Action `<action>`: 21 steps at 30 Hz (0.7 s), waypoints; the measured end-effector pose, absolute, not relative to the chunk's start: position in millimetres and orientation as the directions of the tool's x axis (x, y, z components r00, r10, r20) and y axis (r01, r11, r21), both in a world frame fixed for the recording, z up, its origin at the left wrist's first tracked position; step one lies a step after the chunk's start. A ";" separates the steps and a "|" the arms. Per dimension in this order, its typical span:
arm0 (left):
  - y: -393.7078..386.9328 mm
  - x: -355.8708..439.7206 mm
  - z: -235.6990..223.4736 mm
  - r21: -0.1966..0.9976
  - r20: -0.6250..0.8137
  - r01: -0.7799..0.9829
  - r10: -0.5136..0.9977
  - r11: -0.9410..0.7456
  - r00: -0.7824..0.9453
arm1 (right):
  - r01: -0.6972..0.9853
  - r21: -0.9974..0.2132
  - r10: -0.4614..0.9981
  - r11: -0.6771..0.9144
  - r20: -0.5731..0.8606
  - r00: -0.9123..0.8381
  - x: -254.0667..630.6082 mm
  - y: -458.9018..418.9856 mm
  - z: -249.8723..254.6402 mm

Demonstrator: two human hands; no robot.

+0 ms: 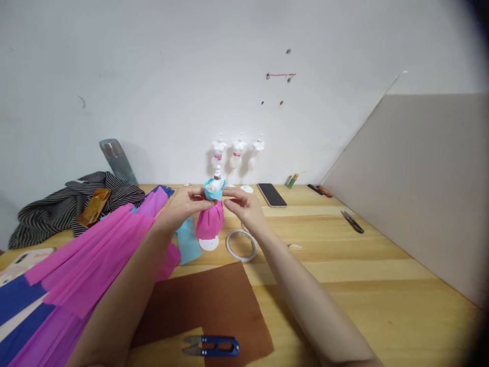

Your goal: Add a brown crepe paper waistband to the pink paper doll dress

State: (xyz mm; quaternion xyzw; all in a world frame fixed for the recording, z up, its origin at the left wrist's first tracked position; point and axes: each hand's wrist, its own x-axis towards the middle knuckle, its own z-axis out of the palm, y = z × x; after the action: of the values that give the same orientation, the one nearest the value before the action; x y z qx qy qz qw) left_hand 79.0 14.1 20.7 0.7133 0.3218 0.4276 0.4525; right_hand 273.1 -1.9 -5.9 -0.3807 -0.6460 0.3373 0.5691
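Note:
A small white mannequin stands on the wooden table, dressed in a pink crepe-paper skirt and a light blue paper bodice. My left hand grips the bodice from the left, fingers closed on the blue paper. From the right, my right hand pinches the same bodice at its edge. A strip of light blue paper lies just left of the mannequin's round base.
Three bare white mannequins stand by the wall. A tape ring, phone, black snips, blue snips, brown sheet, pink and purple crepe paper, striped cloth and grey flask surround them.

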 end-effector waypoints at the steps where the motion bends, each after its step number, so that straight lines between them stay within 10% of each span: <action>1: 13.3 79.3 21.4 0.925 0.312 0.071 0.852 -0.374 0.420 | 0.116 -0.880 0.887 0.461 0.461 -0.026 274.9 -1.8 -5.0; 21: 15.4 100.0 12.4 0.887 0.420 0.215 0.907 -0.410 -0.005 | 0.255 -0.836 0.855 0.486 0.515 0.058 278.2 -0.5 -3.8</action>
State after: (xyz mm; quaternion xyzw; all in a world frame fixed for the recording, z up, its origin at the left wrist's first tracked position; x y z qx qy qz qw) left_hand 100.0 15.4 12.4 0.6320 0.4440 0.5526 0.3132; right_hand 278.2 -0.5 -3.8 -0.4365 -0.6360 0.2579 0.5818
